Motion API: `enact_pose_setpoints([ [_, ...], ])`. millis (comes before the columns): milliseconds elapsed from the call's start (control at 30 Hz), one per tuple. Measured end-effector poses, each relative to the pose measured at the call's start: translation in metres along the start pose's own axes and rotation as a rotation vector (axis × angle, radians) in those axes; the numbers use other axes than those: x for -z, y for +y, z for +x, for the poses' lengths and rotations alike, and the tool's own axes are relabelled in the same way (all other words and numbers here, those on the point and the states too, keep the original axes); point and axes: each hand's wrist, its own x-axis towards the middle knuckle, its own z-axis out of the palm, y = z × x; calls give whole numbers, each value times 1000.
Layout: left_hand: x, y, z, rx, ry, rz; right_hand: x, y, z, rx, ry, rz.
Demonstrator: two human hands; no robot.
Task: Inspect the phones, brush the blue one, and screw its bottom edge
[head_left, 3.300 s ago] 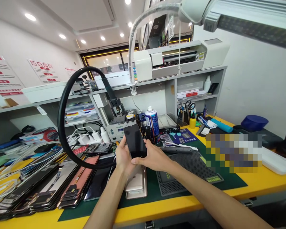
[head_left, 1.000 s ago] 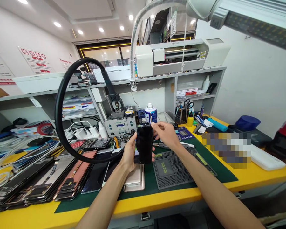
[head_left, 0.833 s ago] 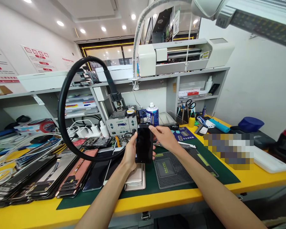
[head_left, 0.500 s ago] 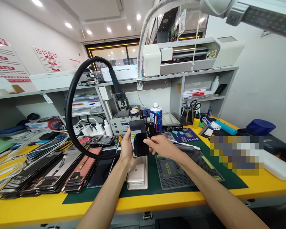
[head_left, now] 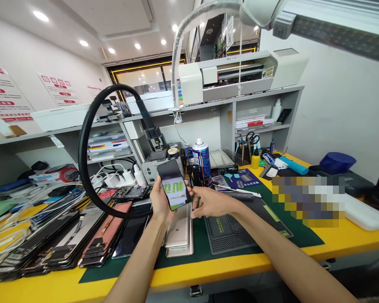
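Note:
My left hand [head_left: 160, 201] is wrapped round a dark smartphone [head_left: 174, 185], holding it tilted above the bench with its glossy front toward me. Green characters and pale patches show on that front, looking like a reflection. Close to the phone's lower right edge is my right hand [head_left: 213, 203], its fingers bent and the thumb apart from them, with nothing visible between. Whether a fingertip touches the phone's edge I cannot tell. Below lies a stack of gold phones [head_left: 180, 235], partly hidden by the held phone.
Stacks of phone screens [head_left: 63, 235] lie to the left, with a black hose [head_left: 84, 147] arching over them. A grey perforated mat [head_left: 249, 231] rests on the green mat at right. Behind stand a spray can [head_left: 202, 162] and a yellow bottle [head_left: 255, 160].
The phone has tilted to the left, and a dark patch on its lower front has given way to green characters. My right thumb has moved down, away from the phone's edge. The view shifted slightly.

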Motion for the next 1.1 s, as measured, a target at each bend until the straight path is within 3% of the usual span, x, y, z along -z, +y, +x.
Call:
enact_pose_setpoints([
  [100, 1, 2, -1, -29, -4, -13, 0, -4, -1, 15, -45, 18],
  [167, -1, 2, -3, -54, 4, -8, -5, -8, 0, 16, -2, 35],
  [233, -3, 0, -4, -104, 34, -2, -13, -10, 3, 6, 158, -6],
  [333, -6, -4, -5, -130, 81, -43, -31, -8, 13, 18, 533, -149],
  [400, -8, -5, -5, -139, 91, -87, -41, -5, 19, 35, 685, -171],
  [467, -8, -6, -5, -169, 93, -109, -46, -3, 23, 48, 695, -106],
  [667, -6, -2, -4, -150, 52, -104, -45, -5, 24, 89, 554, 70],
  [800, -4, -2, -2, -147, 114, -108, -39, -1, 25, 42, 474, 172],
  [933, -3, -1, 0, -147, 75, -108, -30, 3, 26, 38, 556, 261],
  [1100, 0, -6, 1, -129, 49, -136, -32, -3, 23, 53, 676, 110],
])
